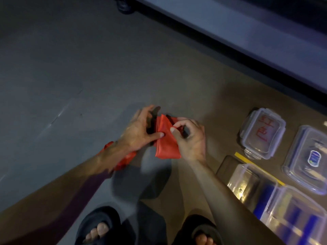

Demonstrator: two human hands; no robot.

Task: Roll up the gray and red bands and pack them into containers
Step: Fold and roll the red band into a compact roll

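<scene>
A red band (166,138) is held between both hands above the floor, folded into a flat wedge. My left hand (139,129) pinches its left edge between thumb and fingers. My right hand (190,137) pinches the band's upper right part with curled fingers. More red band (123,160) trails under my left wrist. A clear lid with red writing (263,133) lies at the right. A second clear lid (308,160) with a blue sticker lies beside it. Two clear containers (251,184) (297,218) stand at the lower right. No gray band is in view.
The floor (70,85) is gray at the left and brown around the containers. A dark flat object with a yellow strip (228,165) lies beside the near container. My feet in black sandals (100,225) are at the bottom. A dark ledge (247,50) runs along the upper right.
</scene>
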